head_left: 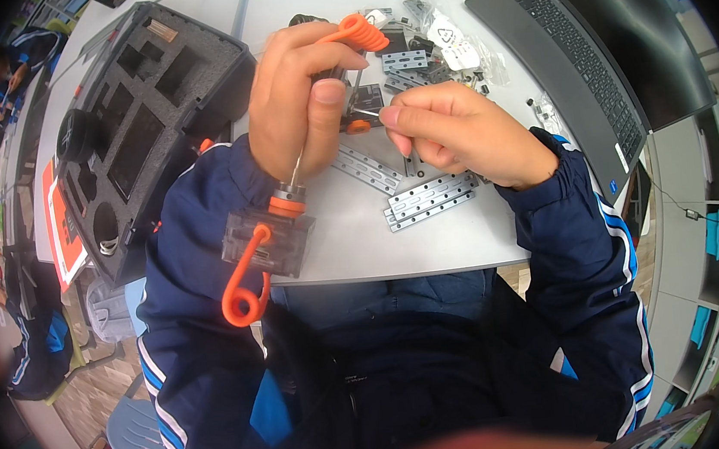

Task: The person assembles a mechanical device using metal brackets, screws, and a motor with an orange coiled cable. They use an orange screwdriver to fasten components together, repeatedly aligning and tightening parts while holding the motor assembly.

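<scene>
My left hand point(291, 101) is raised over the table, its fingers wrapped round the middle of a mechanical assembly. One end of that assembly carries an orange coil point(361, 34); below my wrist hangs its dark, see-through block point(288, 242) with an orange curled hook point(248, 278). Closed in a pinch, my right hand point(455, 133) grips a thin silver rod point(368, 112), perhaps a hex key. The rod points left at the assembly; whether its tip touches is unclear. Slotted metal beams point(431, 200) lie under my right hand, and a small orange wheel point(358, 127) shows between the hands.
An open grey case point(140, 150) with foam cutouts fills the left of the table. Metal brackets point(404, 61), small parts and clear plastic bags point(450, 42) lie in a heap at the back. An open laptop point(564, 57) stands right. A blue chair point(142, 436) is lower left.
</scene>
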Motion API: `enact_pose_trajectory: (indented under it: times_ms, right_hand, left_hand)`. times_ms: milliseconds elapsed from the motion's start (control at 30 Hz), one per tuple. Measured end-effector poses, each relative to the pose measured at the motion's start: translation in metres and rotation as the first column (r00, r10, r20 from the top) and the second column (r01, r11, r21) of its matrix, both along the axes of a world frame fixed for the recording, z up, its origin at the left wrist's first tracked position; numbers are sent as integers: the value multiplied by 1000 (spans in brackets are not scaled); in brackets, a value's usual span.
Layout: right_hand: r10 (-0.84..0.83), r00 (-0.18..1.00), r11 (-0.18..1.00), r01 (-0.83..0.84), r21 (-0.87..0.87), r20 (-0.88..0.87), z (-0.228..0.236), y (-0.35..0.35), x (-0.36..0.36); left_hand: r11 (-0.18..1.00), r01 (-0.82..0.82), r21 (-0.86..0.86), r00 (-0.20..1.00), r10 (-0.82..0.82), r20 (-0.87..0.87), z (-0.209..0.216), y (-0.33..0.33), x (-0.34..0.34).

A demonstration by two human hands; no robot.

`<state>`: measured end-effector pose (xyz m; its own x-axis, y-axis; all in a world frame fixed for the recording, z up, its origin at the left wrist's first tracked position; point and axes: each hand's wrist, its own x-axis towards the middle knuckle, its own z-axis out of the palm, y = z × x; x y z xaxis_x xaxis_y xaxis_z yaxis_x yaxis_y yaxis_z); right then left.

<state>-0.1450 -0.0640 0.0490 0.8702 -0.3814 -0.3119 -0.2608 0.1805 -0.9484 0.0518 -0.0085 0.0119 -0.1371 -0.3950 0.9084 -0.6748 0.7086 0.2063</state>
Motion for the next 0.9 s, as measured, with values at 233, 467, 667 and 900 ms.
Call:
enact_pose_trajectory:
  times_ms: [233, 467, 667, 900]
  right_hand:
    - [-17, 999, 987, 21, -158, 30, -8, 2, 1]
    - [-4, 996, 873, 47, -485, 89, -20, 8, 4]
    - [8, 999, 905, 8, -425, 36, -14, 7, 3]
    - [2, 995, 849, 53, -526, 103, -19, 8, 5]
  left_hand:
    - [999, 28, 36, 994, -24, -111, -3, -1, -1]
    - [997, 70, 31, 994, -67, -89, -4, 0, 3]
    - [997, 73, 20, 994, -72, -78, -4, 1, 4]
    - [996, 87, 21, 991, -85, -107, -5, 0, 3]
